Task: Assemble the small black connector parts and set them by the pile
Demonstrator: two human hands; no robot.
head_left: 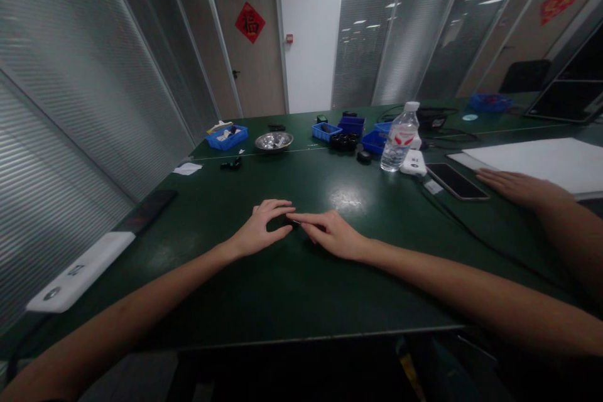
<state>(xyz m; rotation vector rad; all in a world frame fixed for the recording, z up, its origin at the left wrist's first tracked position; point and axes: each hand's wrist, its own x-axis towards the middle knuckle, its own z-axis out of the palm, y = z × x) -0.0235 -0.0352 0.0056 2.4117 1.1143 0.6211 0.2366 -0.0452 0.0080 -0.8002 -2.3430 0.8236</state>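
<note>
- Two hands meet on the dark green table [301,301]: left hand [261,229] arched, its grip narrowly open; right hand [332,235] narrow, hold unclear.
- The tiny thin dark pin-like piece [295,222] lies between their fingertips, long axis left-right (nearer the right).

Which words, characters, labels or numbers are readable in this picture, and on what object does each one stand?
"福" on the red diamond sign on the brown door.
Red ornament at upper right: too blurred to read.
Water bottle label: too blurred to read.
Marks on the white device at the table's left edge: too small to read.
</note>
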